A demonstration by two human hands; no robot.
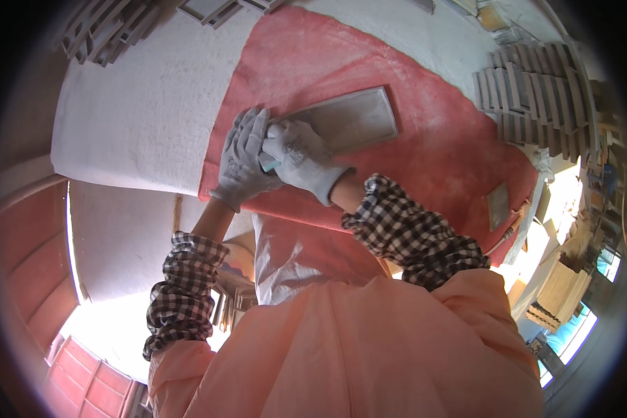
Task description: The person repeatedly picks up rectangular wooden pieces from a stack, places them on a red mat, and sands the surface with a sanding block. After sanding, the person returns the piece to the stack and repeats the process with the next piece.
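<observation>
A grey rectangular tray-like panel with a raised rim (363,117) lies slanted on a red cloth (428,157). Its near left end is hidden behind my hands. My left hand (244,157), in a grey knitted work glove, rests at that end with its fingers extended together. My right hand (298,154), gloved alike, is bent over the panel's left end, touching or very close to my left hand. Between the two hands shows a small pale green piece (270,165); my right fingers appear closed on it, though its other end is hidden.
Stacks of grey frames stand at the right (538,99) and upper left (109,26). A small grey plate (498,207) lies on the cloth's right part, near a brush-like tool with a wrapped handle (513,228). A whitish covering (136,115) spreads under and left of the cloth.
</observation>
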